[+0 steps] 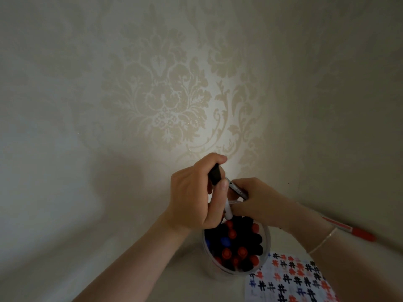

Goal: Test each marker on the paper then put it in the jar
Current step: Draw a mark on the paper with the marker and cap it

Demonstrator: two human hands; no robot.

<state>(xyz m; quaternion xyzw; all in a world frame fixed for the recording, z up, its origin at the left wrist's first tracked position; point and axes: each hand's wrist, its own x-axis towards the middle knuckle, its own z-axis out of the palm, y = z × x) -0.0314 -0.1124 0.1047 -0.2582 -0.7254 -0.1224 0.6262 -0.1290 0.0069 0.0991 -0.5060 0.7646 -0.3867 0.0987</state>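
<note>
From the head view, both hands meet just above a clear jar [236, 249] that stands on a pale tabletop [152, 269] against damask-patterned wallpaper [161, 94]. The left hand [194, 197] has its fingers [222, 185] curled round the black cap [216, 174] of a marker [236, 188], thumb pressed against it. The right hand [257, 201] grips the same marker's pale barrel — small dark print runs along the barrel, but it is too small to read. A second pale marker [227, 211] hangs down between the hands, its tip just above the jar's contents; which hand holds it cannot be told.

The jar is packed with upright markers, caps showing black, red and blue. Just right of the jar, at the lower edge, lies the paper [290, 280], covered in rows of hash-like test marks in black, red and blue — no words among them. A red marker [351, 229] lies on the tabletop beyond the right wrist, which wears a thin bracelet [322, 240].
</note>
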